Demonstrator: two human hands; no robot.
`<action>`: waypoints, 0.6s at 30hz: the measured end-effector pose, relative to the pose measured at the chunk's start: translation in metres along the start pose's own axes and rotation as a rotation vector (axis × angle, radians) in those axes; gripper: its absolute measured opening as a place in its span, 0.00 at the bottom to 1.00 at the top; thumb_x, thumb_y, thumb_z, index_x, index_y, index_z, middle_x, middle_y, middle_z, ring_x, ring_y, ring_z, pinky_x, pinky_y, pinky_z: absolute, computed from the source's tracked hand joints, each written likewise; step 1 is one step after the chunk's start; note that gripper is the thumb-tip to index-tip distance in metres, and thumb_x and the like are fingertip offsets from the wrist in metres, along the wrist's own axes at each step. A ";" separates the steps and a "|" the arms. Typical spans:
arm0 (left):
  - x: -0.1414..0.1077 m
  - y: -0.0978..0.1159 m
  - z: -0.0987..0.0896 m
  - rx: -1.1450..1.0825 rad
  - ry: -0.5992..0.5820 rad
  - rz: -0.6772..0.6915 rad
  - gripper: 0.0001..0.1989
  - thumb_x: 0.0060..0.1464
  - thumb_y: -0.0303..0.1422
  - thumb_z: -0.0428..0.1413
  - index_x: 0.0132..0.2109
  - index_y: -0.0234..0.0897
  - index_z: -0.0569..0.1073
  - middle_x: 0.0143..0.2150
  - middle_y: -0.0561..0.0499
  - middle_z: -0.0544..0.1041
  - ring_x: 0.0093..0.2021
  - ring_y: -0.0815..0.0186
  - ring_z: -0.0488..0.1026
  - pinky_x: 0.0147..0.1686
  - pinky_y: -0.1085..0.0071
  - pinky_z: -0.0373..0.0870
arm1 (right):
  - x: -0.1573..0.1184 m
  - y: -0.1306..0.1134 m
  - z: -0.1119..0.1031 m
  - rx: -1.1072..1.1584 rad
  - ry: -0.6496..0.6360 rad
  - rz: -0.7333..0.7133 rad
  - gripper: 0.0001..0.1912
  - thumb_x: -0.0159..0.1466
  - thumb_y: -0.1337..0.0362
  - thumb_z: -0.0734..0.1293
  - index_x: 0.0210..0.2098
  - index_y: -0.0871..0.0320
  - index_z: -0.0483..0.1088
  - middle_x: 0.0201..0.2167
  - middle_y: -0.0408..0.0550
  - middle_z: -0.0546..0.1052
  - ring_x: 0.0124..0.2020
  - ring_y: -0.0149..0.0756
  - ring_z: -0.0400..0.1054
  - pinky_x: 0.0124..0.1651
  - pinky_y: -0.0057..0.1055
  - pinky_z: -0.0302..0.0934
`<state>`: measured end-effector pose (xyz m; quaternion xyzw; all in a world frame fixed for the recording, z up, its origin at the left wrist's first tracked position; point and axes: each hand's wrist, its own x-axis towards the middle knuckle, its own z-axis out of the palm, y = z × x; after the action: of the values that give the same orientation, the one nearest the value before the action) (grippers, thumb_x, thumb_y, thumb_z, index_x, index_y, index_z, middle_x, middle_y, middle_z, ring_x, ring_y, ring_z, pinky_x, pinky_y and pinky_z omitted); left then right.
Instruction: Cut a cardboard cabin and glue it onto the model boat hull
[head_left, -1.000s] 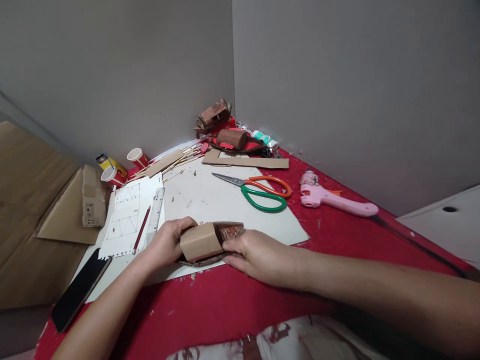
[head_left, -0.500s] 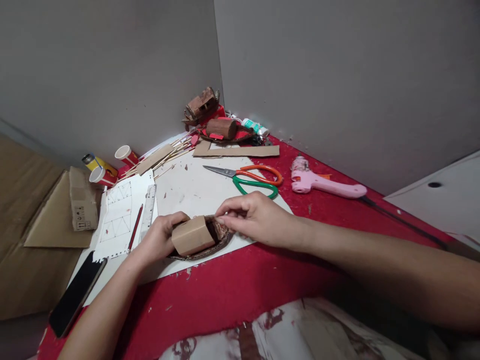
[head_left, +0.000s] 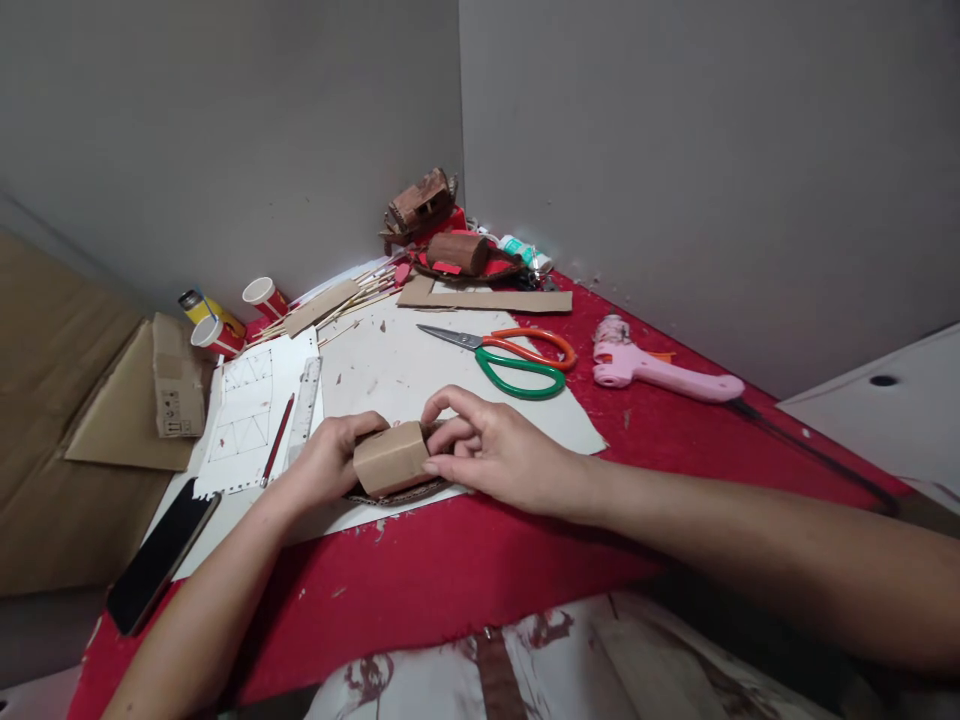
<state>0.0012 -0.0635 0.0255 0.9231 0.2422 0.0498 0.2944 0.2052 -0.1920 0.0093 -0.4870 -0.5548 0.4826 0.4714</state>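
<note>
A small cardboard boat (head_left: 390, 461) with a curved tan cabin sits near the front edge of the white paper sheet. My left hand (head_left: 335, 452) grips its left end, fingers closed round the far side. At the right end of the cabin is my right hand (head_left: 480, 447), with curled fingers and the thumb touching the cabin's edge; this hand covers the boat's right end. Just beyond it lie scissors (head_left: 480, 343) with one orange and one green handle. Corrugated edging of the hull shows below the cabin.
Right: pink glue gun (head_left: 667, 374) with its cable. Back: two brown boat models (head_left: 459, 254), cardboard strips (head_left: 502, 301), wooden sticks (head_left: 360, 298). Left: paper cups (head_left: 217, 336), drawing (head_left: 247, 400), ruler (head_left: 304, 400), red pencil (head_left: 278, 440), phone (head_left: 161, 560), large cardboard box (head_left: 67, 400).
My right hand has gone from pinching at the boat's right end to curled fingers against the cabin's right edge. The camera view has shifted slightly.
</note>
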 end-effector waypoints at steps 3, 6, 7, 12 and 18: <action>0.000 -0.002 0.002 -0.005 0.002 0.005 0.09 0.49 0.23 0.53 0.38 0.36 0.73 0.32 0.53 0.77 0.32 0.68 0.71 0.32 0.73 0.64 | -0.001 0.001 0.003 0.036 -0.041 0.043 0.11 0.59 0.68 0.65 0.39 0.53 0.59 0.23 0.33 0.71 0.17 0.23 0.57 0.23 0.22 0.54; 0.000 -0.002 0.003 -0.012 0.000 0.012 0.09 0.49 0.22 0.53 0.37 0.36 0.73 0.31 0.54 0.76 0.32 0.69 0.71 0.32 0.74 0.64 | -0.003 0.002 0.003 0.034 -0.088 0.076 0.11 0.59 0.68 0.65 0.40 0.53 0.59 0.22 0.33 0.70 0.15 0.23 0.58 0.20 0.21 0.54; 0.000 -0.002 0.003 -0.014 0.002 0.014 0.09 0.49 0.22 0.53 0.37 0.36 0.73 0.31 0.54 0.76 0.31 0.69 0.71 0.32 0.74 0.64 | -0.003 0.002 0.002 0.033 -0.102 0.086 0.10 0.60 0.67 0.65 0.40 0.53 0.59 0.23 0.33 0.70 0.15 0.23 0.58 0.19 0.21 0.54; 0.000 0.000 0.004 -0.016 0.012 0.016 0.08 0.49 0.23 0.53 0.37 0.36 0.73 0.30 0.55 0.75 0.31 0.69 0.71 0.32 0.74 0.63 | -0.002 0.001 -0.001 0.014 -0.116 0.090 0.11 0.60 0.67 0.64 0.42 0.54 0.60 0.22 0.33 0.70 0.15 0.23 0.58 0.19 0.21 0.54; 0.000 0.004 0.004 -0.017 0.009 0.016 0.09 0.47 0.21 0.52 0.35 0.36 0.72 0.29 0.55 0.75 0.29 0.69 0.69 0.31 0.74 0.62 | -0.001 -0.001 -0.004 -0.011 -0.146 0.081 0.22 0.59 0.70 0.64 0.53 0.56 0.62 0.23 0.34 0.71 0.16 0.23 0.58 0.24 0.22 0.55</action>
<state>0.0033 -0.0681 0.0244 0.9222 0.2358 0.0586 0.3009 0.2089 -0.1924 0.0110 -0.4752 -0.5703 0.5322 0.4071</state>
